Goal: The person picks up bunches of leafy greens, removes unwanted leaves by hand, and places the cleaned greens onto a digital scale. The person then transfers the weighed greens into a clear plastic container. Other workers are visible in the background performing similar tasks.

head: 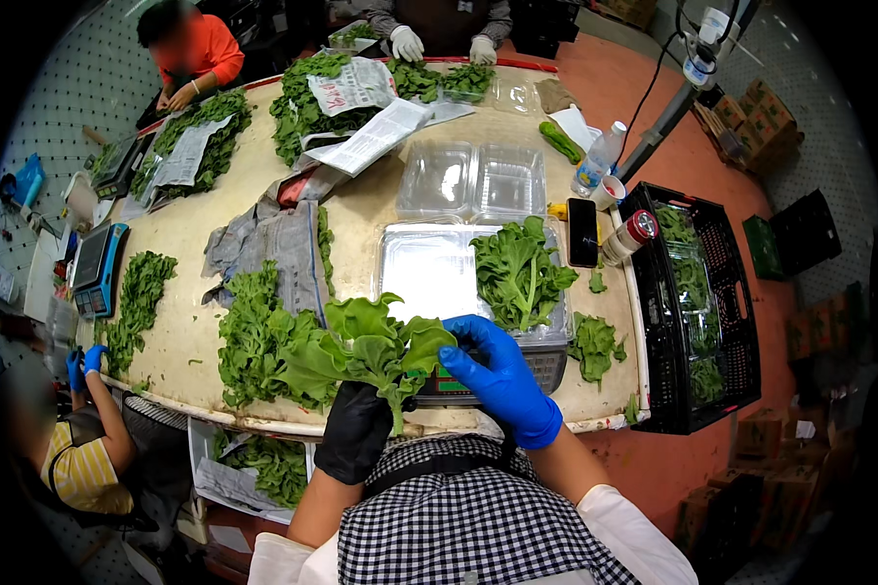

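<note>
My left hand (355, 428), in a black glove, grips the lower stem of a leafy green sprig (380, 351) just above my checked apron. In a blue glove, my right hand (501, 387) has its thumb and forefinger at the edge of the sprig's right leaf. Beyond the hands, a bunch of greens (523, 274) lies on the right half of a clear plastic clamshell container (428, 270), which rests on a scale (545, 365). A pile of loose greens (256, 344) lies to the left, partly under newspaper (296, 241).
Another open clamshell (472, 179) lies behind. At the right are leaf scraps (596, 347), a phone (582, 232), a jar (629, 238), a paper cup (607, 192) and a water bottle (600, 157). A black crate (739, 307) of packed greens stands beside the table. Several people work around it.
</note>
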`<act>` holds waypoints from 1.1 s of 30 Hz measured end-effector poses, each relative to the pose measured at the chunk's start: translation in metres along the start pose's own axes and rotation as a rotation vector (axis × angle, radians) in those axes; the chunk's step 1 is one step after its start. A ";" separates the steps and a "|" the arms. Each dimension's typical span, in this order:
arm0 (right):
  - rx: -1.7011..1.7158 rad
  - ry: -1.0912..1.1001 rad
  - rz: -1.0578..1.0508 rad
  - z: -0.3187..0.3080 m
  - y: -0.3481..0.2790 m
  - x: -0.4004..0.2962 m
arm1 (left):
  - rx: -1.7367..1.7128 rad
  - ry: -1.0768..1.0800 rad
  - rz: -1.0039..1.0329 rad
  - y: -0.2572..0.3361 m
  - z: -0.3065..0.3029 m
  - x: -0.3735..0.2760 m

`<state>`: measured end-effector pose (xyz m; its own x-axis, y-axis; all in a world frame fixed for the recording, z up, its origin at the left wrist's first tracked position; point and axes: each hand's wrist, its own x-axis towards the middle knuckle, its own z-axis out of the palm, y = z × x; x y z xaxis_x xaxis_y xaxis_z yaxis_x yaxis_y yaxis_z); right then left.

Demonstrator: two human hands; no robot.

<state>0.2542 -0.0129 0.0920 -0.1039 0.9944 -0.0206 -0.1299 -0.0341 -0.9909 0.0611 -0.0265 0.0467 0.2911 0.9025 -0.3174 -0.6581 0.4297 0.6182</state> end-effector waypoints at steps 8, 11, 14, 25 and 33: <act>0.178 -0.042 0.141 0.004 0.001 -0.004 | -0.223 -0.069 -0.081 -0.004 -0.002 -0.003; 0.155 -0.007 0.087 0.009 -0.001 -0.006 | -0.271 -0.104 -0.114 -0.005 0.004 -0.003; 0.014 -0.013 -0.038 0.007 0.002 -0.009 | -0.333 -0.099 -0.150 -0.009 -0.002 -0.001; 0.098 -0.008 -0.058 0.006 0.007 -0.008 | -0.197 0.015 -0.122 -0.006 0.015 -0.005; -0.232 0.146 -0.266 0.000 0.003 -0.004 | 0.072 -0.030 0.008 -0.005 0.025 -0.010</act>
<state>0.2544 -0.0169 0.0887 0.0474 0.9697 0.2396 0.0950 0.2344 -0.9675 0.0789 -0.0364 0.0651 0.3076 0.9057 -0.2916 -0.6092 0.4229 0.6709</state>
